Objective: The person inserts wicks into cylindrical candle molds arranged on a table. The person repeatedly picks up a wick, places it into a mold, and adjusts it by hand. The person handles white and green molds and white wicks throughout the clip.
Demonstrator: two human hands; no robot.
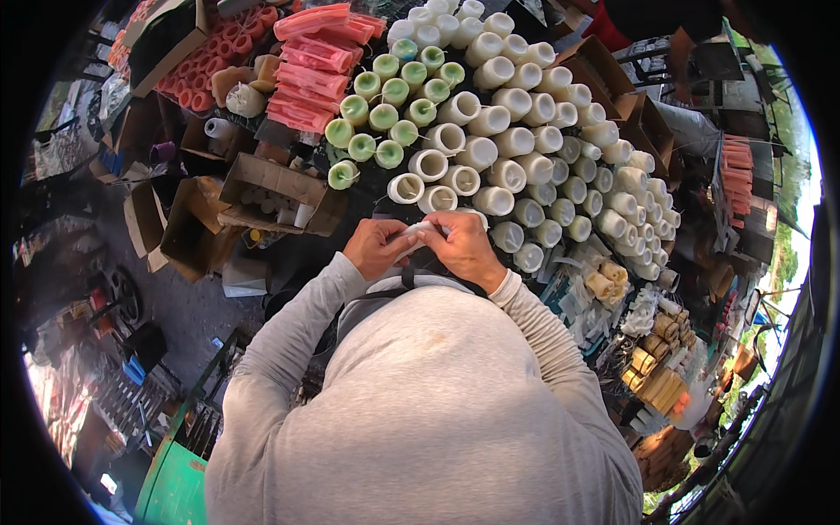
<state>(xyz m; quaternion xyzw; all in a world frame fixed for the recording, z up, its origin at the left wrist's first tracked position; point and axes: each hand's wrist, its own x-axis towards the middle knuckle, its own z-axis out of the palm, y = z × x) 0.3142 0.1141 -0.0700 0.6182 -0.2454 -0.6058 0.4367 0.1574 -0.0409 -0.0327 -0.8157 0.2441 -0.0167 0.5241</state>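
Note:
Close to my body, my left hand (372, 248) and my right hand (464, 248) meet with their fingers bent inward. Between them they pinch a small white, waxy-looking piece (415, 231); the fingers cover much of it, so its full shape is hidden. Just beyond my knuckles stand white candles (445, 138), thick cylinders with hollowed tops, some showing a wick. Green-topped candles (382, 116) with wicks are grouped left of these. One white candle is partly hidden behind my right hand.
Pink candle-like blocks (317, 57) lie stacked at the far left. Open cardboard boxes (278, 185) stand to the left of my hands. On the right are yellowish cylinders (605, 280) and bundled tan sticks (652, 367). A green panel (173, 486) is at the lower left.

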